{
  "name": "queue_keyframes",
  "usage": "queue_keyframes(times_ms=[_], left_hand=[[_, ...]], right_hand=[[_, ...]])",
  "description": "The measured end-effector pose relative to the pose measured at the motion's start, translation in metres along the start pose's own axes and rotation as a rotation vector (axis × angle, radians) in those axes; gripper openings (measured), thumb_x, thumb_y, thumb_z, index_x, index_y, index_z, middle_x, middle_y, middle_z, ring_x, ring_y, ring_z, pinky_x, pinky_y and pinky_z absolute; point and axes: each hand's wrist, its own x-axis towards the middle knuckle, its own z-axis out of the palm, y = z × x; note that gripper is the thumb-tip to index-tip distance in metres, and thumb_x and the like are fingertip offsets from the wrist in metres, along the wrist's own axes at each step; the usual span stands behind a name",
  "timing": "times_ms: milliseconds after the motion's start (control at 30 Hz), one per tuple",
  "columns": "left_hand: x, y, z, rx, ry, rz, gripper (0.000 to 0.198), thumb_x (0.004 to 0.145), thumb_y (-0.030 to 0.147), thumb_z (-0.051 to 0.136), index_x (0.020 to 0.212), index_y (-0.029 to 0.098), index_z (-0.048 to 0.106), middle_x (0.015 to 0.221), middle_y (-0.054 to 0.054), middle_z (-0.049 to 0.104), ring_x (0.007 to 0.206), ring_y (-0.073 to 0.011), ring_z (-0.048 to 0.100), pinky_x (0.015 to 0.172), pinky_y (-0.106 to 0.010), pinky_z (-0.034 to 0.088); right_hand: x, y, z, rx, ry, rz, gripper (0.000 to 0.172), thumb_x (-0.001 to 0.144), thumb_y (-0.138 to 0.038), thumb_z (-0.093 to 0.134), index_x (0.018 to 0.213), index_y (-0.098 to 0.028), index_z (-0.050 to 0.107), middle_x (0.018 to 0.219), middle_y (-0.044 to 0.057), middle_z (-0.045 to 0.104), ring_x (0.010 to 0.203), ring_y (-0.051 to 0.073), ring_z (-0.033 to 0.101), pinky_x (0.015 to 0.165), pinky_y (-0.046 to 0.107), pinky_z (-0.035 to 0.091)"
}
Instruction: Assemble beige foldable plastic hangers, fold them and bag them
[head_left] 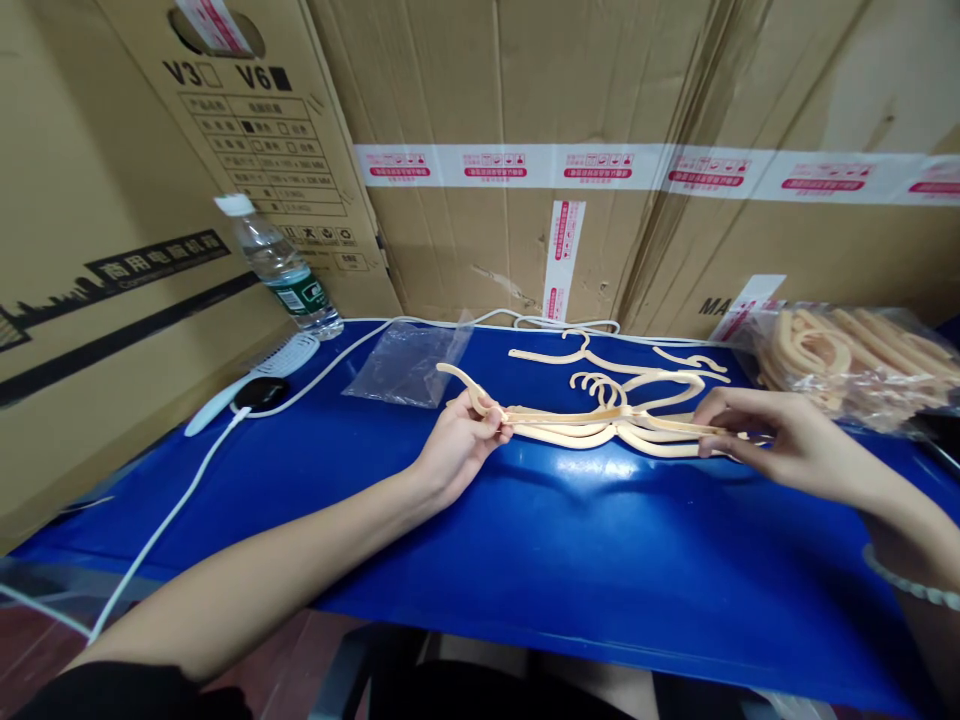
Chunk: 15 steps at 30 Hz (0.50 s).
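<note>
My left hand [465, 440] is closed on one end of a beige clothes hanger [559, 416], thumb and fingers pinched. A curved beige piece sticks up past those fingers; I cannot tell whether it belongs to the same hanger. At the other end, my right hand [757, 430] pinches the hanger between thumb and fingers. Just behind and beneath lie several more beige hangers [574, 438], overlapping, their hooks [600, 385] side by side. Farther back, another hanger [547, 355] rests flat on the blue table [525, 560].
A clear plastic bag [409, 362] lies left of the hangers. At the right sits a bag of beige hangers [847, 350]. A water bottle [289, 275], pale blue hairbrush [255, 375], black device [261, 394] and white cable [187, 490] are at the left. Cardboard boxes [465, 250] stand behind.
</note>
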Motion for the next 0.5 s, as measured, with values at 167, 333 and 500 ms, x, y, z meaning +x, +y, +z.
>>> queue_keyframes(times_ms=[167, 333, 500], left_hand=[[0.0003, -0.0007, 0.0, 0.013, 0.024, 0.042, 0.026, 0.067, 0.003, 0.068, 0.073, 0.017, 0.047, 0.065, 0.003, 0.058, 0.059, -0.0095, 0.056, 0.061, -0.021, 0.045], [-0.0022, 0.0011, 0.0023, 0.026, 0.037, 0.062, 0.028, 0.061, 0.0, 0.067, 0.071, 0.017, 0.047, 0.062, 0.005, 0.056, 0.053, -0.0078, 0.052, 0.057, -0.02, 0.042], [-0.0037, 0.0014, 0.0025, 0.059, 0.041, 0.059, 0.027, 0.063, 0.0, 0.068, 0.069, 0.017, 0.047, 0.061, 0.005, 0.055, 0.053, -0.0073, 0.052, 0.055, -0.019, 0.042]], right_hand=[[-0.0014, -0.0004, 0.0014, 0.034, -0.072, 0.039, 0.026, 0.087, -0.047, 0.066, 0.086, -0.021, 0.062, 0.073, 0.006, 0.071, 0.066, 0.023, 0.068, 0.058, 0.029, 0.05], [-0.0014, -0.001, 0.002, 0.092, -0.092, 0.089, 0.031, 0.084, -0.05, 0.069, 0.087, -0.021, 0.06, 0.074, 0.006, 0.072, 0.065, 0.023, 0.068, 0.057, 0.029, 0.049], [-0.0012, -0.0039, 0.0025, 0.106, -0.072, 0.077, 0.032, 0.084, -0.051, 0.07, 0.086, -0.021, 0.059, 0.073, 0.007, 0.073, 0.066, 0.024, 0.069, 0.057, 0.029, 0.049]])
